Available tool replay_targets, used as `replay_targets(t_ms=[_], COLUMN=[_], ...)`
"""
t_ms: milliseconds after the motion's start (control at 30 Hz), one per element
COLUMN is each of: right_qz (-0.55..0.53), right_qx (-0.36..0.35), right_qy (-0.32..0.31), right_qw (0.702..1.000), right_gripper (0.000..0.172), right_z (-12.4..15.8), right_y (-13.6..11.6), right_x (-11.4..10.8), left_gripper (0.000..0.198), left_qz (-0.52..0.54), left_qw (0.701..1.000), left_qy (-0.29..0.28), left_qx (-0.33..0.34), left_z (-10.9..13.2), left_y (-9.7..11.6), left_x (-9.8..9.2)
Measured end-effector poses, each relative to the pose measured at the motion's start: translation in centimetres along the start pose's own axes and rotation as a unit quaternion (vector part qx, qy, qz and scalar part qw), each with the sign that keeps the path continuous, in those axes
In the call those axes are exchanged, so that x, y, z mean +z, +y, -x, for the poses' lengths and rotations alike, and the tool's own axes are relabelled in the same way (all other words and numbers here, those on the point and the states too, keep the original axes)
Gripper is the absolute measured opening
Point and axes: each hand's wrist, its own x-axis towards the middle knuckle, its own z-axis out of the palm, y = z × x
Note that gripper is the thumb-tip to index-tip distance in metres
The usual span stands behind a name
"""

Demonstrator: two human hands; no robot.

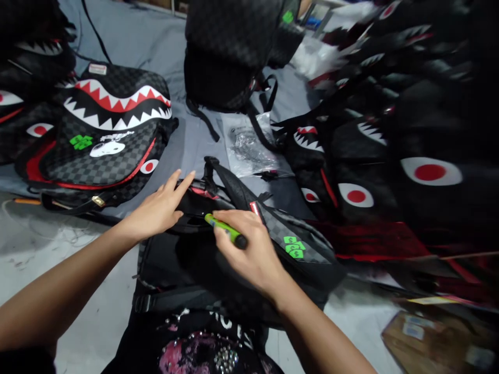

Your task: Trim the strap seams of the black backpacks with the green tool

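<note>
A black checkered backpack [304, 254] lies on its side in front of me, with green patches on its flank and a strap looping up at its top. My left hand [159, 208] rests flat on the bag's upper edge, fingers stretched toward the strap. My right hand [251, 249] is closed round a green lighter-like tool [224, 228], whose tip points left at the bag's seam.
A shark-mouth backpack [113, 135] lies at the left on the grey cloth [136, 36]. An upright black bag [230, 52] stands behind, a clear plastic pouch [249, 145] before it. A heap of similar shark bags [390, 130] fills the right. Cardboard [440, 343] lies at lower right.
</note>
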Motion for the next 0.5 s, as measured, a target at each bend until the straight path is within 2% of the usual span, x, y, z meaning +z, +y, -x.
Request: replay_targets(t_ms=[100,133,167,200,233,267,300,400,500], right_qz=[0.038,0.084,0.15,0.222,0.301,0.38,0.4,0.422,0.432], right_qx=[-0.017,0.001,0.031,0.077,0.126,0.171,0.191,0.206,0.191], right_qy=[0.137,0.18,0.189,0.152,0.071,-0.028,-0.069,-0.154,-0.201], right_qw=[0.99,0.98,0.97,0.96,0.942,0.908,0.894,0.869,0.858], right_gripper=[0.022,0.024,0.025,0.028,0.033,0.038,0.036,0.03,0.037], right_z=[-0.6,-1.3,-2.2,-3.3,-4.5,-5.7,-6.9,-9.4,-10.7], right_y=[3.0,4.8,6.8,9.0,11.3,13.5,15.5,19.9,22.2], right_x=[-4.8,-6.1,-7.2,-8.0,-8.5,-8.7,-8.6,-7.2,-5.7], left_gripper=[0.096,0.096,0.096,0.097,0.097,0.097,0.097,0.097,0.096], left_qz=[-0.005,-0.008,-0.011,-0.013,-0.014,-0.013,-0.011,-0.001,0.005], left_qw=[1.0,1.0,1.0,1.0,1.0,1.0,1.0,0.999,0.999], left_qy=[0.005,0.007,0.008,0.008,0.008,0.008,0.007,0.005,0.001], left_qx=[0.002,0.002,0.0,-0.004,-0.01,-0.016,-0.022,-0.034,-0.037], left_z=[-0.3,-0.4,-0.5,-0.5,-0.6,-0.6,-0.6,-0.7,-0.8], left_y=[-0.2,-0.3,-0.3,-0.3,-0.3,-0.2,-0.1,0.1,0.1], left_x=[0.2,0.3,0.4,0.5,0.6,0.7,0.7,0.8,0.9])
